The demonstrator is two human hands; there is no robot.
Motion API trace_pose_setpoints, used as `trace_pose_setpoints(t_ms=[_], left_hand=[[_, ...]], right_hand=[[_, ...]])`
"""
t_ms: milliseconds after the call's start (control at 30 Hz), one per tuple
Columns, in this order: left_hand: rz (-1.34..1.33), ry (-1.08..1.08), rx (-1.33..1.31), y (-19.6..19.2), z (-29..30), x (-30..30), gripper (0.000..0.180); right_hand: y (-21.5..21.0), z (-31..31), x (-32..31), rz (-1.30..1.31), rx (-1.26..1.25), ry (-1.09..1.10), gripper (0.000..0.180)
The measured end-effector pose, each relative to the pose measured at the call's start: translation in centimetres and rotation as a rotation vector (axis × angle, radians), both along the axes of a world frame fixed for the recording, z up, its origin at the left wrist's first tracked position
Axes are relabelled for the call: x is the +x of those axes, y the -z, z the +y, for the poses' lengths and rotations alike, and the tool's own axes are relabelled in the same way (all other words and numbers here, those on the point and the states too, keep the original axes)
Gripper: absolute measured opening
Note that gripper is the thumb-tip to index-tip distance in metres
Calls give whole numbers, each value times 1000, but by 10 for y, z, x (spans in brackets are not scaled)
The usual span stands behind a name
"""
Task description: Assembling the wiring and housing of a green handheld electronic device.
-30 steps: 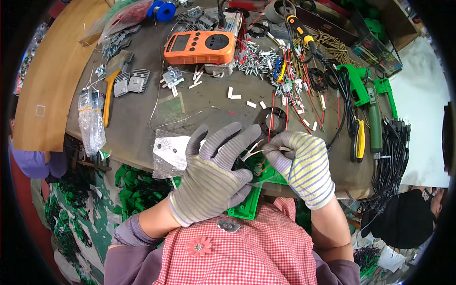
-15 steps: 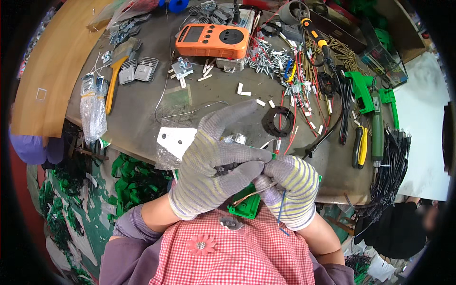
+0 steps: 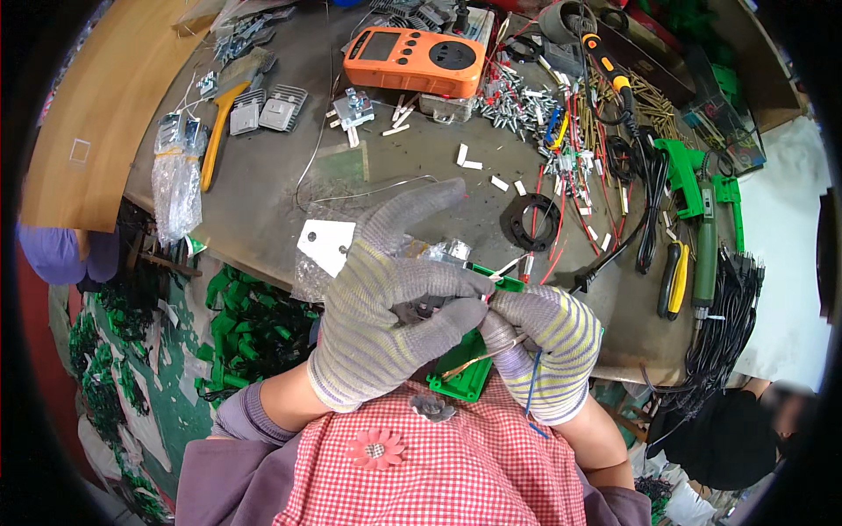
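Observation:
Both hands wear grey knit gloves with yellow and purple stripes, and they meet above the table's front edge. My left hand [image 3: 373, 324] pinches with thumb and a finger at a tiny red and white bit, too small to name; another finger stretches out forward. Closed fingertips of my right hand [image 3: 548, 346] touch the same spot. A tan wire [image 3: 481, 358] and a blue wire [image 3: 532, 386] run from the right hand's grip. Beneath the hands is a green plastic housing [image 3: 462, 373], partly hidden by them.
An orange multimeter [image 3: 414, 61] stands at the back, left of scattered screws and red wires [image 3: 574, 145]. A black ring [image 3: 533, 221] lies ahead of my right hand. Yellow-handled pliers [image 3: 673, 280], a green screwdriver [image 3: 705, 245] and black cables [image 3: 724, 324] lie at right; a yellow-handled brush [image 3: 215, 140] at left.
The whole view has shifted slightly, with the table things now farther right. My fingertips have parted a little, showing the red and white bit and more of the green housing.

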State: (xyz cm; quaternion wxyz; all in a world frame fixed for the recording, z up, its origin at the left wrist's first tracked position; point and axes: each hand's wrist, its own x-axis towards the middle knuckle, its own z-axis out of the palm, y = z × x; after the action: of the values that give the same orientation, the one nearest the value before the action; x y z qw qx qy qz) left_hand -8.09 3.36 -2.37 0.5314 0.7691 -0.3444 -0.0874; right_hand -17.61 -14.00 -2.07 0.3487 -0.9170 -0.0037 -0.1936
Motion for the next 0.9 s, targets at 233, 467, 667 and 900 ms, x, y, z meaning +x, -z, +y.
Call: trace_pose_setpoints(t_ms=[233,467,667,900], left_hand=[[12,-38,-13,0,-6,-1,15],[-23,23,24,-9,-11,3,12],[-318,275,112,-28,-25,20,13],[-146,302,-31,-9,-27,17,11]], right_hand=[[3,-1,0,-6,35,-45,17],[-3,-11,-2,-28,-33,-118,15],[-21,-36,-11,-101,-385,-128,22],[-10,-35,-9,-134,-139,-121,17]])
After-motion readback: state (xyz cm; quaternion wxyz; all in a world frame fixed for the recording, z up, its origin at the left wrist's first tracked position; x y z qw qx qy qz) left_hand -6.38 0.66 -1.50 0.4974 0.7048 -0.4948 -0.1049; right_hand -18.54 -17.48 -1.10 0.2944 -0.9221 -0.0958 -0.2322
